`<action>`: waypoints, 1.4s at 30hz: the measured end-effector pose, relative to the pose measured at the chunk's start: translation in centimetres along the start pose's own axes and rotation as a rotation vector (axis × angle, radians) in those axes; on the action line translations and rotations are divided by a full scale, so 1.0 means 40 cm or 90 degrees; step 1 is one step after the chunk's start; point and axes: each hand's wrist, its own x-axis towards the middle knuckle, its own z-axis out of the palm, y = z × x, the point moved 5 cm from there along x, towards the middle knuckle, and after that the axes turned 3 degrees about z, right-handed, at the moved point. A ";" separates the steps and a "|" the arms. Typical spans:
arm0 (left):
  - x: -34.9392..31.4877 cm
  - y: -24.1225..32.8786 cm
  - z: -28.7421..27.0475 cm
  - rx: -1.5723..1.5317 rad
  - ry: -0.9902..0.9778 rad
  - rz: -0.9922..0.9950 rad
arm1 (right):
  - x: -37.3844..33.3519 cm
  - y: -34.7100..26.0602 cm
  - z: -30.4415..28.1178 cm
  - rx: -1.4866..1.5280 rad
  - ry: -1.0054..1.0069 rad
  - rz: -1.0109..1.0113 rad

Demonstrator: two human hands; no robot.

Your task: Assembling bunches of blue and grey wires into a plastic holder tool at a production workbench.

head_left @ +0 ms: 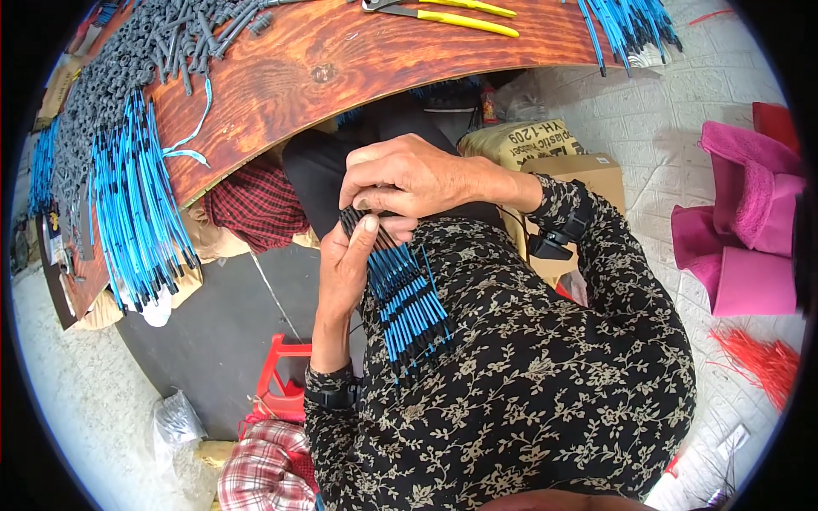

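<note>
Beyond the fingers, a brown wood-grained tabletop; to their lower left, dark grey flooring and a red plastic stool; to their right, pale brick-patterned floor.

Dark printed letters and digits can be read on the plump, pale-yellow woven sack. On the brown cardboard box beside it, a small white rectangular label is too tiny to read.
</note>
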 end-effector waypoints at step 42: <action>0.001 0.018 -0.004 0.060 0.022 0.057 | 0.027 0.002 0.031 0.077 -0.068 0.026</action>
